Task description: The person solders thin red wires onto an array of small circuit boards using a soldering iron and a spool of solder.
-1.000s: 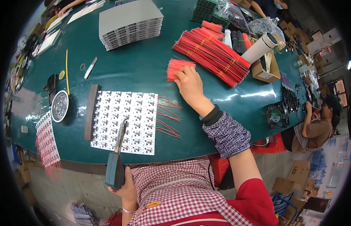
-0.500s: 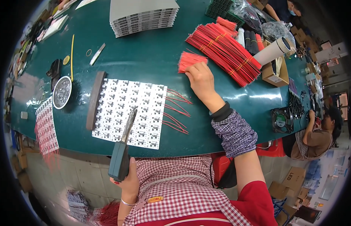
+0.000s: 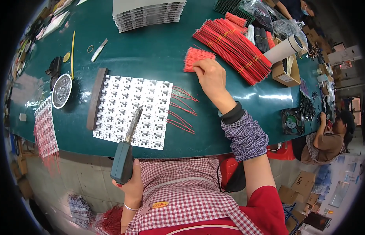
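My left hand [image 3: 133,182] is closed round the dark green handle of a soldering gun [image 3: 121,158]. Its long metal tip points up and away, over a white circuit board panel [image 3: 127,111] with rows of small black parts. Several red wires [image 3: 183,121] stick out from the panel's right edge. Beyond it to the right, my right hand [image 3: 214,76] rests at the near edge of a pile of short red wires [image 3: 193,58]. Thumb and forefinger are pinched together on wires there; how many they hold is hidden.
A dark bar [image 3: 97,100] lies along the panel's left edge. Left of that stand a white bowl [image 3: 61,92] and a wired panel [image 3: 46,127]. Stacked panels [image 3: 149,17] stand at the back; long red wire bundles [image 3: 233,51] and a pale cylinder [image 3: 283,49] lie right. A co-worker [image 3: 327,143] sits right.
The whole view has shifted slightly. My right hand has drawn back a little to the right at the wire pile, and the left still holds the soldering gun over the panel.
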`<control>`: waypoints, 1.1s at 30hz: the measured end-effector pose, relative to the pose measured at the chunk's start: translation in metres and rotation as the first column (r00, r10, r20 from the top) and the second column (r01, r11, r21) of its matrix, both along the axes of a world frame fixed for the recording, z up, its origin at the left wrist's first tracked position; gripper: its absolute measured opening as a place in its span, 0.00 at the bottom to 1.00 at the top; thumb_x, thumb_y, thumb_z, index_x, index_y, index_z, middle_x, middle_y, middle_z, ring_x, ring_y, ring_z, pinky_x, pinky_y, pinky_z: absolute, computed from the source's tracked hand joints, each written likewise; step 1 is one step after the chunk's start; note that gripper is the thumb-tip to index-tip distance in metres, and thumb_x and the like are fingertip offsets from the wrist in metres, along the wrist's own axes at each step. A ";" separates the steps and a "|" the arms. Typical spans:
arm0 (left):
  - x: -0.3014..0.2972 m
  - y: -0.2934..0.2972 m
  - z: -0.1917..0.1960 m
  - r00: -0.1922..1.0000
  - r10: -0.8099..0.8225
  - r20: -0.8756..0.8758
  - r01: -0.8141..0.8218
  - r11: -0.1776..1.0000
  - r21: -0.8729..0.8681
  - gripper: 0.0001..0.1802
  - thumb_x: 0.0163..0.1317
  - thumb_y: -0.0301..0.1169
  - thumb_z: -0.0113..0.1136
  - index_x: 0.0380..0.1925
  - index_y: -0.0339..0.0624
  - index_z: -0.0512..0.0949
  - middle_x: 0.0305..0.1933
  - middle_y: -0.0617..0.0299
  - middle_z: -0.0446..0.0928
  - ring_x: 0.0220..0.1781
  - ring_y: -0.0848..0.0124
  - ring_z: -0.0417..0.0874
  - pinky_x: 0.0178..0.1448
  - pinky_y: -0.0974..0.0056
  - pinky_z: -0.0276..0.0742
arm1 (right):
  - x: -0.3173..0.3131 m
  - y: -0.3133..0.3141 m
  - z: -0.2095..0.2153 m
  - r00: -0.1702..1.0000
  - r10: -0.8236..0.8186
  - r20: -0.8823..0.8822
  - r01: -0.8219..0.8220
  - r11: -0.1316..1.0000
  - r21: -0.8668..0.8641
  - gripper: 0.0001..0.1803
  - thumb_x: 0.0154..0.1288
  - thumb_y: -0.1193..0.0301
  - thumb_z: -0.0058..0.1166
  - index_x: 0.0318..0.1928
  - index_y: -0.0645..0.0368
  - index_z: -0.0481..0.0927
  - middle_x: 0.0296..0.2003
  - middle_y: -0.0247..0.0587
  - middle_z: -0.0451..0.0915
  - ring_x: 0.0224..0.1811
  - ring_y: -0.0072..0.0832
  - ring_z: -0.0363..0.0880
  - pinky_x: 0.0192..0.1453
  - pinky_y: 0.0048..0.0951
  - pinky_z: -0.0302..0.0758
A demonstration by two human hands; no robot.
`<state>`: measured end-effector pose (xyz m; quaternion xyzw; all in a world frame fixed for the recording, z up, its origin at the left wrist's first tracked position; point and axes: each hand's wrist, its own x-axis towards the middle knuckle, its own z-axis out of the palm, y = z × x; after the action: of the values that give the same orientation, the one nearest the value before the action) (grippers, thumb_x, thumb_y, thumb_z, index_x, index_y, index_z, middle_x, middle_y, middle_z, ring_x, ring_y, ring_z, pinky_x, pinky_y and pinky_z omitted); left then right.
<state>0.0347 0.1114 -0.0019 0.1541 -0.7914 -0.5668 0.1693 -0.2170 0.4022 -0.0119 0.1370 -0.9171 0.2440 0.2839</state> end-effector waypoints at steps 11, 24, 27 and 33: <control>-0.011 -0.012 0.020 0.970 -0.147 0.193 -0.088 0.527 0.845 0.20 0.62 0.21 0.60 0.55 0.28 0.76 0.53 0.48 0.78 0.23 0.76 0.72 0.24 0.70 0.69 | 0.009 0.001 0.002 0.994 0.100 -0.042 -0.099 0.995 0.023 0.05 0.57 0.76 0.66 0.35 0.56 0.85 0.31 0.39 0.81 0.37 0.40 0.83 0.40 0.40 0.79; 0.009 -0.008 0.038 0.979 -0.080 0.185 -0.098 0.611 0.785 0.25 0.57 0.15 0.64 0.57 0.31 0.74 0.49 0.50 0.80 0.23 0.74 0.74 0.25 0.69 0.71 | 0.145 -0.053 0.032 0.934 0.320 0.161 -0.258 0.912 -0.319 0.12 0.53 0.85 0.66 0.39 0.59 0.86 0.28 0.39 0.76 0.30 0.35 0.77 0.31 0.34 0.73; 0.019 -0.008 0.038 0.969 -0.135 0.205 -0.034 0.754 0.656 0.28 0.58 0.16 0.63 0.61 0.31 0.71 0.51 0.49 0.80 0.21 0.73 0.74 0.22 0.69 0.71 | 0.160 -0.062 0.020 0.928 0.318 0.192 -0.227 0.895 -0.385 0.14 0.53 0.87 0.66 0.39 0.59 0.86 0.29 0.37 0.76 0.28 0.32 0.76 0.28 0.31 0.71; 0.035 -0.006 0.024 0.981 -0.133 0.142 0.082 0.945 0.316 0.19 0.60 0.16 0.66 0.52 0.32 0.80 0.39 0.57 0.82 0.23 0.78 0.73 0.25 0.70 0.68 | 0.164 -0.068 -0.004 0.947 0.289 0.143 -0.241 0.929 -0.279 0.13 0.53 0.85 0.67 0.40 0.59 0.86 0.29 0.36 0.76 0.30 0.32 0.77 0.30 0.32 0.74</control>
<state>0.0696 0.1054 0.0223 0.1804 -0.7114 -0.6776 0.0473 -0.0526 0.3346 -0.0156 0.1989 -0.8725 0.4090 0.1787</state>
